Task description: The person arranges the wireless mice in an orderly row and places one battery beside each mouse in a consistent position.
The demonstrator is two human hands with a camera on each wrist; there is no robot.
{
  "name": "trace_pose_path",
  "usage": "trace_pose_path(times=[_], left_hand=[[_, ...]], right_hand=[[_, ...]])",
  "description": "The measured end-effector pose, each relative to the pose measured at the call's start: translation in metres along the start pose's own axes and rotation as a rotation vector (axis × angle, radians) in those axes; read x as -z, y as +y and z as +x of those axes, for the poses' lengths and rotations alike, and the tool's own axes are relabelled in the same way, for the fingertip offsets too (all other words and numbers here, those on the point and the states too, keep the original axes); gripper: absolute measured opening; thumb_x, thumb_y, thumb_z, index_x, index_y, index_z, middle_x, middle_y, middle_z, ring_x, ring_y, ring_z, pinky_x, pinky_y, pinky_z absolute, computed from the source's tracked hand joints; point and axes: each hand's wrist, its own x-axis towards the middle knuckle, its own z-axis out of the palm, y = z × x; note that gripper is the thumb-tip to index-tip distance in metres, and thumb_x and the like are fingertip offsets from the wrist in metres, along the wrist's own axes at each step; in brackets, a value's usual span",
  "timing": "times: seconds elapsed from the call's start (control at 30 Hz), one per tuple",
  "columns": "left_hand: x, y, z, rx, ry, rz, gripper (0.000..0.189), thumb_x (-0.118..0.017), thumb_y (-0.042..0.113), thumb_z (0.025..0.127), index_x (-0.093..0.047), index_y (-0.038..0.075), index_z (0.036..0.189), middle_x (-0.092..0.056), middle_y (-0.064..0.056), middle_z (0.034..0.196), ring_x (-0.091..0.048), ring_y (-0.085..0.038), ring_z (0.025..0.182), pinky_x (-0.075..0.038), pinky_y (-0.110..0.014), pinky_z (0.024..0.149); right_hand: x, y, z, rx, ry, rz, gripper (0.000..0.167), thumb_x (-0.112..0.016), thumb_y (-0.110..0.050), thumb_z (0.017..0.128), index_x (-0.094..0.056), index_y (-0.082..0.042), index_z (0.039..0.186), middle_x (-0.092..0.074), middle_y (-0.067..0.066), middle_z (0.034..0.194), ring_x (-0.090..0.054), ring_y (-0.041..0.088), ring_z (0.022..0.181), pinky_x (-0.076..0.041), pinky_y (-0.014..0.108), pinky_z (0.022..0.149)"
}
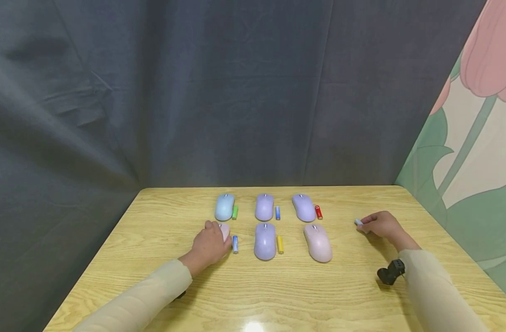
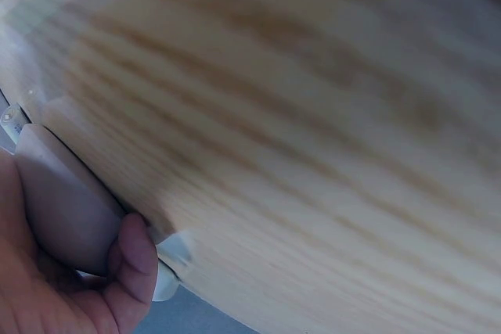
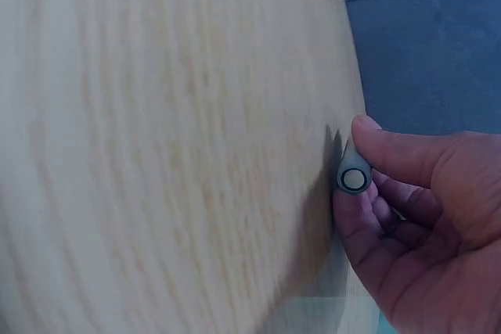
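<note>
My left hand [image 1: 210,244] grips a pale pink computer mouse [image 1: 224,231] at the left of the front row, its fingers over the top and sides. In the left wrist view the mouse [image 2: 66,201] sits between the fingers and the palm. Further right on the table, my right hand [image 1: 383,224] pinches a pale battery [image 1: 358,222] between thumb and fingers. The right wrist view shows one flat end of that battery [image 3: 355,179]; whether it touches the tabletop I cannot tell. A blue battery [image 1: 235,244] lies just right of the left hand.
Behind stand a light blue mouse [image 1: 225,206] and two purple mice [image 1: 264,207], with green [image 1: 235,212], blue [image 1: 278,213] and red [image 1: 318,212] batteries beside them. In front are a purple mouse [image 1: 265,241], a yellow battery [image 1: 280,244] and a pink mouse [image 1: 318,243]. A dark curtain [image 1: 236,92] hangs behind.
</note>
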Motion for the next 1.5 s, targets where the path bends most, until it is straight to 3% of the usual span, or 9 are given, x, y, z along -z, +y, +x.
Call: trace_pose_path(times=[0.23,0.5,0.7,1.17,1.5], left_hand=[[0.0,0.0,0.001,0.005,-0.008,0.004,0.047,-0.052,0.034,0.094,-0.049,-0.012,0.092,-0.036,-0.013,0.077,-0.047,-0.018,0.05,-0.046,-0.032,0.045],[0.001,0.0,0.0,0.006,-0.003,-0.009,0.047,-0.053,0.034,0.094,-0.049,-0.012,0.091,-0.036,-0.012,0.076,-0.046,-0.018,0.05,-0.045,-0.031,0.044],[-0.002,-0.001,0.001,-0.001,0.004,0.016,0.047,-0.052,0.035,0.095,-0.049,-0.012,0.09,-0.036,-0.012,0.075,-0.047,-0.018,0.049,-0.046,-0.031,0.044],[-0.001,-0.001,0.0,-0.004,0.011,0.031,0.048,-0.052,0.036,0.095,-0.05,-0.012,0.09,-0.036,-0.012,0.075,-0.046,-0.018,0.048,-0.046,-0.03,0.043],[-0.002,-0.001,0.001,0.005,-0.006,0.012,0.048,-0.051,0.036,0.095,-0.05,-0.012,0.092,-0.036,-0.012,0.076,-0.047,-0.018,0.05,-0.046,-0.031,0.045]], right_hand=[[0.005,-0.007,-0.006,-0.04,-0.056,0.126,0.041,-0.07,-0.018,0.089,-0.061,0.017,0.109,-0.066,0.01,0.093,-0.058,0.016,0.081,-0.049,0.03,0.071],[0.005,-0.012,-0.012,-0.088,-0.136,0.246,0.039,-0.067,-0.017,0.092,-0.062,0.018,0.108,-0.064,-0.001,0.084,-0.059,0.01,0.074,-0.051,0.026,0.069],[0.004,-0.015,-0.017,-0.08,-0.19,0.346,0.037,-0.062,-0.009,0.095,-0.056,0.023,0.111,-0.065,0.001,0.087,-0.061,0.009,0.075,-0.054,0.027,0.071],[-0.008,-0.034,-0.033,-0.012,-0.226,0.371,0.036,-0.058,-0.006,0.096,-0.053,0.025,0.112,-0.06,0.009,0.092,-0.06,0.012,0.079,-0.055,0.028,0.074],[-0.017,-0.045,-0.038,-0.03,-0.221,0.379,0.034,-0.059,-0.004,0.094,-0.054,0.025,0.111,-0.061,0.011,0.09,-0.061,0.013,0.076,-0.055,0.029,0.072]])
